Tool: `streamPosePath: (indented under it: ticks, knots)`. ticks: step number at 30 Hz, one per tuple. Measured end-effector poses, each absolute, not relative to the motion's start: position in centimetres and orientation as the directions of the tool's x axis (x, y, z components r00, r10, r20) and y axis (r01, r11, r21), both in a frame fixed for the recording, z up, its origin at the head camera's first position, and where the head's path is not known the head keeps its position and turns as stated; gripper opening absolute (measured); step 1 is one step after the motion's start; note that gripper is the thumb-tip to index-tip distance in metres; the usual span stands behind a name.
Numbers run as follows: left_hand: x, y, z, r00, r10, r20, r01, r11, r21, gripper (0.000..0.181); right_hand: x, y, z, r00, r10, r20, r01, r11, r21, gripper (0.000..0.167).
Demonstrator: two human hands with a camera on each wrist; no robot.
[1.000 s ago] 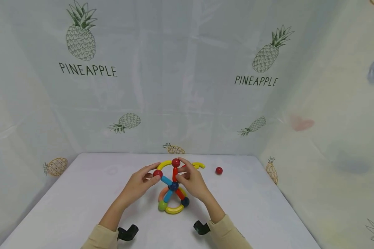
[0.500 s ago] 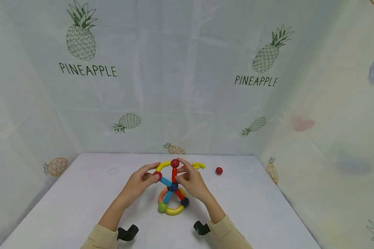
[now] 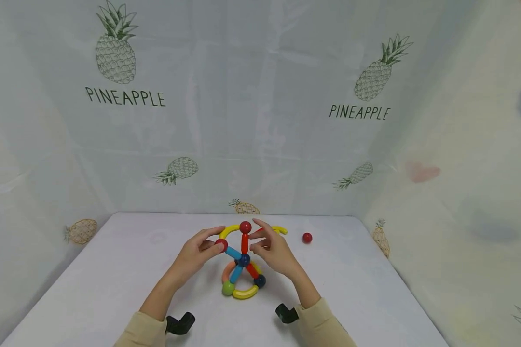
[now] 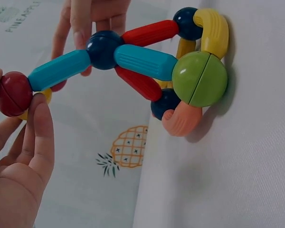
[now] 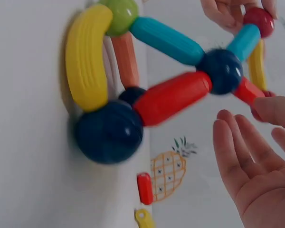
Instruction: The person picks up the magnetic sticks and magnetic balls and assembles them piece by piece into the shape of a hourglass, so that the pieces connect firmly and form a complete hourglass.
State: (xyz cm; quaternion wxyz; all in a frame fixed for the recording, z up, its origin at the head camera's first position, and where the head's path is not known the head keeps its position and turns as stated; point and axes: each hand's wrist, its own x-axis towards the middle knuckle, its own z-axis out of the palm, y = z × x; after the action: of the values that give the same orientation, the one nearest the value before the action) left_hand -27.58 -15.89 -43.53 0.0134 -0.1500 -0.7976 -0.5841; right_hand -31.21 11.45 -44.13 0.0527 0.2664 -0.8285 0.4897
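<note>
A magnetic ball-and-rod model stands on the white table. Its base has a green ball [image 3: 228, 288], a navy ball [image 3: 259, 281] and curved rods. Blue and red rods rise from it to a central navy ball [image 3: 244, 260]. My left hand [image 3: 193, 260] pinches a red ball [image 4: 13, 94] at the end of the upper blue rod [image 4: 60, 70]. A yellow curved rod [image 3: 230, 230] links this to another red ball [image 3: 245, 227] atop an upright red rod [image 3: 245, 243]. Just right of that rod is my right hand [image 3: 278, 253], its fingers extended and holding nothing.
A loose red ball [image 3: 307, 238] lies at the back right of the table. Behind my right hand lie a yellow curved rod [image 3: 280, 229] and a red rod [image 5: 145, 188]. A pineapple-print sheet hangs behind the table.
My right hand has let go of the upright red rod and its top red ball and shifted slightly right. My left hand keeps its pinch on the other red ball.
</note>
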Motion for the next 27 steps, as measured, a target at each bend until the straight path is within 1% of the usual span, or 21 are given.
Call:
streamPosePath:
  ticks: [4,10,18,27]
  knots:
    - [-27.7,-15.5,-43.3,-0.954,0.224,0.197,0.256,0.275,0.927,0.057,-32.0,13.5,-44.2,-0.861,-0.356,0.364,-0.493,0.404,-0.770,0.064]
    - [-27.6,-15.3,-43.2,-0.955,0.222,0.198,0.256,0.274,0.927,0.056,-33.4,16.2,-44.7,-0.884,-0.334,0.328,-0.463,0.519,-0.719,0.058]
    - [-27.3,-15.4,-43.2,-0.962,0.200,0.186,0.239,0.285,0.928,0.056,-35.6,17.5,-45.0,-0.868,-0.413,0.274,-0.485,0.594,-0.641,0.054]
    - [-27.3,-15.7,-43.3,-0.964,0.197,0.180,0.230,0.274,0.934,0.056,-39.1,16.3,-45.9,-0.825,-0.509,0.243,-0.541,0.592,-0.597,0.050]
